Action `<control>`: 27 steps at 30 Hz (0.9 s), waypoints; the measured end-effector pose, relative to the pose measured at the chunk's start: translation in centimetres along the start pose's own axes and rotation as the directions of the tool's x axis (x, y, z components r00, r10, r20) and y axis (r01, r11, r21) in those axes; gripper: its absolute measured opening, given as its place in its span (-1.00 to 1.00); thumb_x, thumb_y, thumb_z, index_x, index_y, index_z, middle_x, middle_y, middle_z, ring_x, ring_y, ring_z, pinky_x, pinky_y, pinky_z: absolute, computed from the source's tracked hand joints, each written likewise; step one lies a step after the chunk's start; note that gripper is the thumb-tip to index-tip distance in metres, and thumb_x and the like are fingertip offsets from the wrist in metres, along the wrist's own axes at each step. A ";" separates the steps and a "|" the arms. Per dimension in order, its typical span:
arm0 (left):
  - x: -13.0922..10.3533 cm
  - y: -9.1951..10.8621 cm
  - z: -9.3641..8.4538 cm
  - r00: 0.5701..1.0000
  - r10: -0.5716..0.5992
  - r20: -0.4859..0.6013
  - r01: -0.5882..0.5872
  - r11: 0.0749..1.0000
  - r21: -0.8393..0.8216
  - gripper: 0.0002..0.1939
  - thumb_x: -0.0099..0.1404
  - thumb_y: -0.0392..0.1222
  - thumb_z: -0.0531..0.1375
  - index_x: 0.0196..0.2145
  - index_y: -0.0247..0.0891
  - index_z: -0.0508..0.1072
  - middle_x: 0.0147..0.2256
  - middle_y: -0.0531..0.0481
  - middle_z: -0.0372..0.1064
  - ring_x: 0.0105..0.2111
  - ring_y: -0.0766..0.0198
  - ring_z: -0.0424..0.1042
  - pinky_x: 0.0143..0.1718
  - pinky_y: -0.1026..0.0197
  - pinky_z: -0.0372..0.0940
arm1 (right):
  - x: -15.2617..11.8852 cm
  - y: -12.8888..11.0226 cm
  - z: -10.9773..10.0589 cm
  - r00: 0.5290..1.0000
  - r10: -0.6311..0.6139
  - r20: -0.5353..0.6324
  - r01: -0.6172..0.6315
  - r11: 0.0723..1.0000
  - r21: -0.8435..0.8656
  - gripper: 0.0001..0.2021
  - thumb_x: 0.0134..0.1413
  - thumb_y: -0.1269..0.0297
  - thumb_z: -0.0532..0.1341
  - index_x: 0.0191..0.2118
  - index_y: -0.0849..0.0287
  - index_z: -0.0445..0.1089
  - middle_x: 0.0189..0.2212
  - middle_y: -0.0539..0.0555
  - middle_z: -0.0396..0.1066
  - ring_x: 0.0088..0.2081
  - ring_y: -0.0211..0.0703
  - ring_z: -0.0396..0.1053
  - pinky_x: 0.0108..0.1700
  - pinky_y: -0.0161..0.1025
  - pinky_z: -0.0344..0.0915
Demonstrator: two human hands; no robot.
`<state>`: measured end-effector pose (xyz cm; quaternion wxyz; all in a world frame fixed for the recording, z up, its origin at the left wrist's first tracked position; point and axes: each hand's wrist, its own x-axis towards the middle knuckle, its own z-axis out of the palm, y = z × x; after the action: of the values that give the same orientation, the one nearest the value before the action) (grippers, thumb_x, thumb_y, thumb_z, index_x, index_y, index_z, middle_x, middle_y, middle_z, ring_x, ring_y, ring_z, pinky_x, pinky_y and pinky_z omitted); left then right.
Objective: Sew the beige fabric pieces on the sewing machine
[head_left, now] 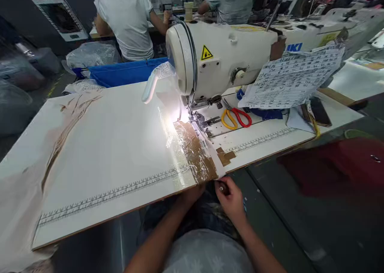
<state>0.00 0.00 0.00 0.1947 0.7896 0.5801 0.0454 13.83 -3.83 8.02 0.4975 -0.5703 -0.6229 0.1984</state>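
A white strip (pixel 216 161) of fabric or elastic runs from the sewing machine's needle area (pixel 192 114) to the table's front edge. At its near end is my right hand (pixel 232 199), its fingers curled around a dark brown handle (pixel 223 188) with a small metal spot on its end. The rest of that object is hidden. My left hand (pixel 193 194) reaches under the table edge, its fingers out of sight. Above it, brown board under clear tape (pixel 195 155) covers part of the table. The white sewing machine (pixel 225 57) has its lamp lit.
Scissors with red and yellow handles (pixel 236 118) lie right of the needle. A handwritten sheet (pixel 295 79) leans on the machine. Pale fabric (pixel 64 137) lies along the table's left side. Printed rulers (pixel 114 195) mark the front edge. Two people (pixel 127 21) sit beyond.
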 end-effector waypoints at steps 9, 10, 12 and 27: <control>-8.3 -2.5 0.4 0.989 0.140 0.054 -0.139 0.990 -0.033 -0.48 0.22 -0.33 0.09 0.15 -0.33 0.32 0.12 -0.29 0.30 0.14 -0.13 0.26 0.13 -0.17 0.20 | -1.4 0.1 -3.0 1.000 -0.011 0.001 0.011 1.000 0.009 -0.79 0.25 0.42 -0.01 -0.18 0.12 0.36 -0.36 0.05 0.52 -0.29 -0.19 0.49 -0.26 -0.29 0.40; -9.8 -3.6 0.1 0.984 0.173 0.044 -0.171 0.984 -0.047 -0.50 0.20 -0.33 0.08 0.12 -0.32 0.35 0.11 -0.29 0.32 0.15 -0.14 0.25 0.12 -0.20 0.21 | -1.8 0.0 -3.0 0.999 -0.024 0.038 0.023 1.000 0.020 -0.79 0.25 0.43 -0.01 -0.19 0.11 0.35 -0.42 0.01 0.50 -0.36 -0.21 0.48 -0.30 -0.31 0.39; -12.5 -5.0 -0.6 0.967 0.250 0.036 -0.247 0.966 -0.075 -0.55 0.24 -0.32 0.04 0.08 -0.24 0.38 0.07 -0.21 0.37 0.17 -0.07 0.23 0.15 -0.19 0.19 | -2.7 -0.5 -2.6 0.984 -0.081 0.159 0.073 0.996 0.059 -0.77 0.23 0.44 -0.02 -0.17 0.12 0.36 -0.46 -0.01 0.48 -0.46 -0.26 0.44 -0.38 -0.35 0.36; -18.4 -0.2 -10.9 0.928 0.354 -0.120 -0.373 0.894 -0.246 -0.61 0.42 -0.05 0.01 -0.52 -0.23 0.36 -0.59 0.10 0.28 -0.54 0.34 0.37 -0.05 0.13 0.40 | -5.0 -2.2 -1.2 0.776 -0.064 0.627 0.286 0.922 -0.261 -0.87 0.24 0.29 0.16 -0.24 0.22 0.41 -0.34 -0.01 0.45 -0.41 -0.28 0.40 -0.38 -0.29 0.32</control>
<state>-9.37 -14.40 12.76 0.2654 0.8487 0.4176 0.1866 13.01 -9.40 8.38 0.1808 -0.4921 -0.8248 0.2118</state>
